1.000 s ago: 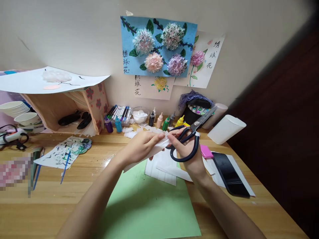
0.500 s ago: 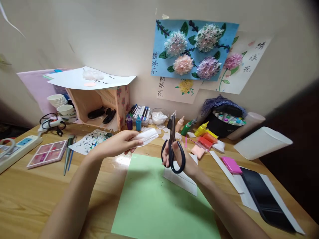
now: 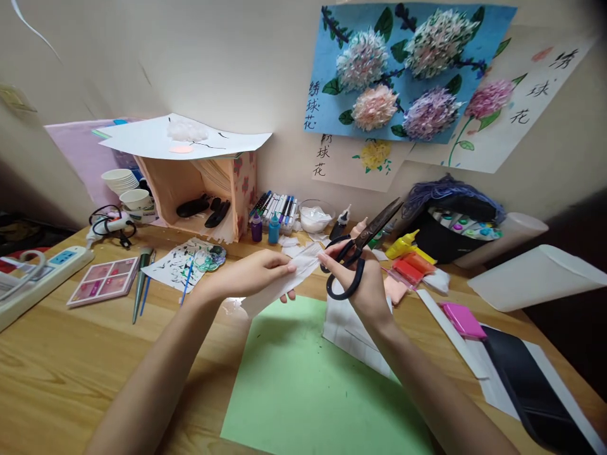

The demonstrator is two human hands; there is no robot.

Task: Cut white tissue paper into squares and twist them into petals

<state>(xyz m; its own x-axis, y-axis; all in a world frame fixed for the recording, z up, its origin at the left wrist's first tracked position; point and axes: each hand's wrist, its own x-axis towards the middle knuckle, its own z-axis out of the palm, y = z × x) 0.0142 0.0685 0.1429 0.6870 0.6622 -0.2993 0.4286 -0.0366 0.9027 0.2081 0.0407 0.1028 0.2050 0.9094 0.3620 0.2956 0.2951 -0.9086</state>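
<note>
My left hand (image 3: pixel 268 272) grips a strip of thin white paper (image 3: pixel 279 287), thumb on top, above the far left part of a green sheet (image 3: pixel 303 392). In my right hand (image 3: pixel 363 281) is a pair of scissors (image 3: pixel 374 230) with black handles, the blades pointing up and to the right, away from the strip. My right fingertips touch or nearly touch the strip's upper right end. Below my right hand, a larger white sheet of paper (image 3: pixel 351 328) lies on the green sheet, partly hidden by the wrist.
Glue bottles, a box of markers (image 3: pixel 279 210) and a glass bowl (image 3: pixel 317 218) line the back. A peach cardboard box (image 3: pixel 244 189) stands behind my left hand. To the right are a pink packet (image 3: pixel 463 320) and a black phone-like slab (image 3: pixel 526 379); a power strip (image 3: pixel 42 281) lies left.
The scissors have swung from upright to pointing up and right. My hands have come together at the white strip, which now extends down to the left. The camera view has shifted too.
</note>
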